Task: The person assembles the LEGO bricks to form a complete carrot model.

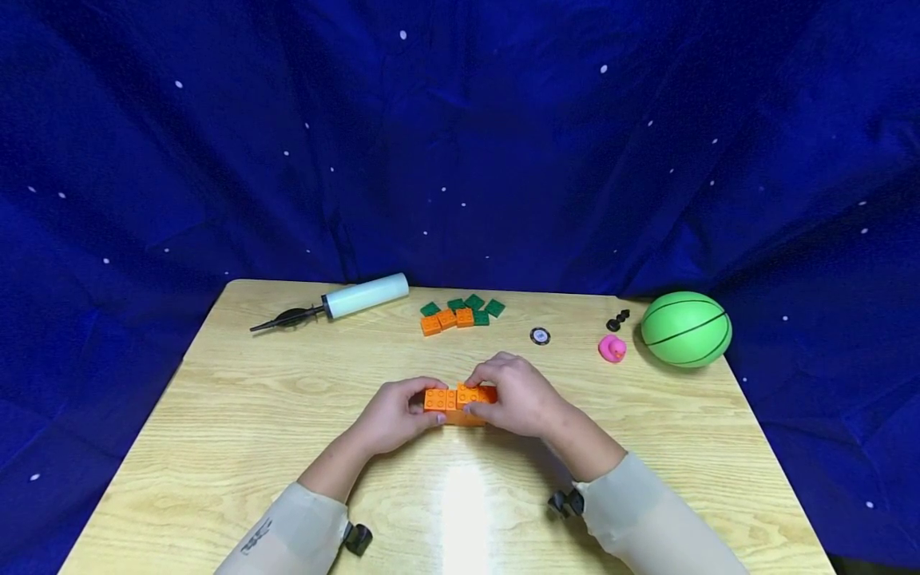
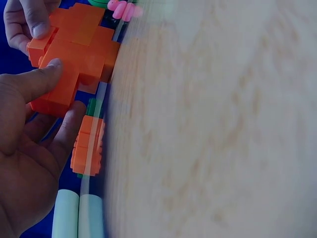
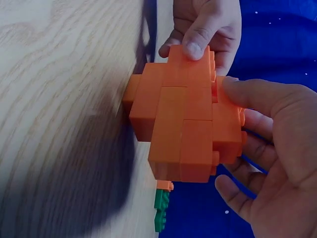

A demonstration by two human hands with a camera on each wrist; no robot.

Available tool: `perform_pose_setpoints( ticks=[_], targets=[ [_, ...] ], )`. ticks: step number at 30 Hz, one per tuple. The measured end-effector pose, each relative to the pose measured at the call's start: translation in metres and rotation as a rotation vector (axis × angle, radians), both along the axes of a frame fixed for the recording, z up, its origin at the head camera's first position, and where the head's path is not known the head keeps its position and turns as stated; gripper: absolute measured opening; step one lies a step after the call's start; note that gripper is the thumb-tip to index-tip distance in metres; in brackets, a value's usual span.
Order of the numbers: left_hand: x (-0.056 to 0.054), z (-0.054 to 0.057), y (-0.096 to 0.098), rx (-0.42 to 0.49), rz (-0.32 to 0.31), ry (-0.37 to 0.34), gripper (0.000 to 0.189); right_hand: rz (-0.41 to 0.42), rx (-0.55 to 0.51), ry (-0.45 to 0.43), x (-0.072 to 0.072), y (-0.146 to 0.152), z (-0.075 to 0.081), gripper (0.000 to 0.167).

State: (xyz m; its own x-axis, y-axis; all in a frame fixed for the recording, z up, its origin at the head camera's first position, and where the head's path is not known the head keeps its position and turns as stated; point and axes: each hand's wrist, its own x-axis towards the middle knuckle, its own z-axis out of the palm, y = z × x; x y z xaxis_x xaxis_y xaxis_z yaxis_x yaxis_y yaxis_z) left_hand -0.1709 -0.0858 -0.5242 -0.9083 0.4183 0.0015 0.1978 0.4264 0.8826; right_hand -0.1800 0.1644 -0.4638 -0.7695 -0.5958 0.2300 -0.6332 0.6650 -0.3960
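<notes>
An orange brick assembly (image 1: 458,402) of several joined bricks stands on the wooden table (image 1: 237,415) near its middle. My left hand (image 1: 394,415) grips its left end, thumb on the near face (image 2: 44,74). My right hand (image 1: 519,395) grips its right end, fingers curled over the top row. In the right wrist view the orange assembly (image 3: 183,124) is stepped, with the right thumb (image 3: 257,96) pressed on its studded side and the left hand (image 3: 208,29) pinching the far end.
Loose orange bricks (image 1: 447,320) and green bricks (image 1: 474,307) lie at the table's back. A white hand pump (image 1: 345,301) lies back left. A small round disc (image 1: 540,336), pink toy (image 1: 612,349), black bits (image 1: 617,320) and a green ball (image 1: 686,329) sit back right.
</notes>
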Motion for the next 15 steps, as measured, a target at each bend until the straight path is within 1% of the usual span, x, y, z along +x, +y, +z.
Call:
perform_pose_setpoints(
  ticks=[9, 15],
  targets=[
    [0.0004, -0.0014, 0.0002, 0.012, -0.005, -0.002, 0.038, -0.044, 0.075, 0.005, 0.0023, -0.0042, 0.0052, 0.026],
    [0.001, -0.0015, 0.0001, 0.032, -0.004, -0.002, 0.037, -0.057, 0.083, -0.003, 0.0029, -0.0062, 0.0075, 0.025]
  ],
)
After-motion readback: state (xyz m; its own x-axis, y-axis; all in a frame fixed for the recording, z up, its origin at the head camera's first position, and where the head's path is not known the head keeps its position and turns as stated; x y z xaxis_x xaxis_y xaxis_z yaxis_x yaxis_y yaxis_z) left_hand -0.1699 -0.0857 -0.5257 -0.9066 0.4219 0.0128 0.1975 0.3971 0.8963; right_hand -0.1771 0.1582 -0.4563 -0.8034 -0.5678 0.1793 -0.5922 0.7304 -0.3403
